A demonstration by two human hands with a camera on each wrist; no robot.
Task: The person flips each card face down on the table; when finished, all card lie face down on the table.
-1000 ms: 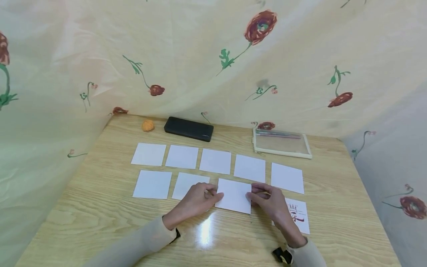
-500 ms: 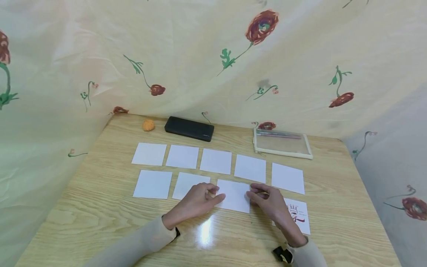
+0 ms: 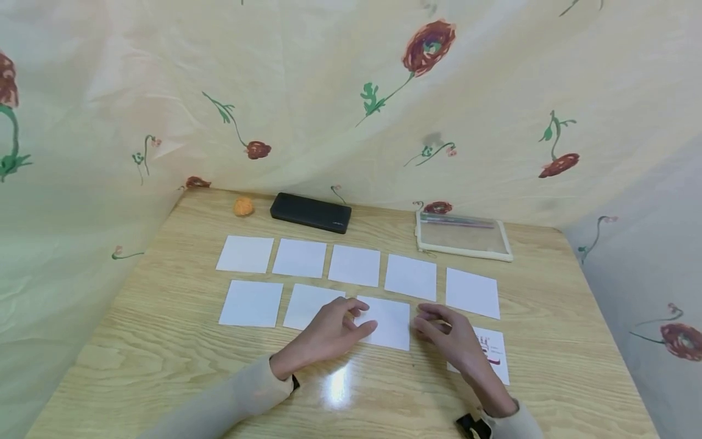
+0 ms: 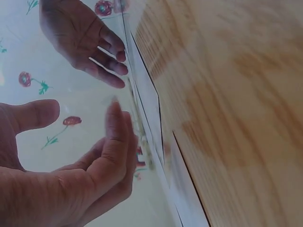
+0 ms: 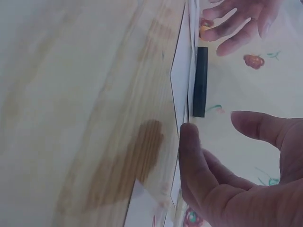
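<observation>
A blank white card [image 3: 390,324] lies flat in the front row on the table, between my two hands. My left hand [image 3: 329,330] hovers at the card's left side, its thumb and fingertips overlapping that edge in the head view. Off the card's right edge, my right hand [image 3: 451,340] is loosely bent with a gap between thumb and fingers. Both wrist views show thumb and fingers apart, holding nothing, on the left hand [image 4: 102,175] and the right hand [image 5: 213,184]. Under the right forearm lies a card with a red print [image 3: 495,353], partly hidden.
Several more blank cards [image 3: 354,266] form a back row, with two [image 3: 251,303] at the front row's left. Behind them are a small orange ball-like object [image 3: 244,207], a black case [image 3: 311,213] and a clear zip pouch [image 3: 464,238]. Floral cloth [image 3: 329,110] hangs behind.
Both hands have let go of the blank card, which has settled flat slightly left of where they held it. The right hand has drawn away rightward; the left has shifted slightly right over the edge.
</observation>
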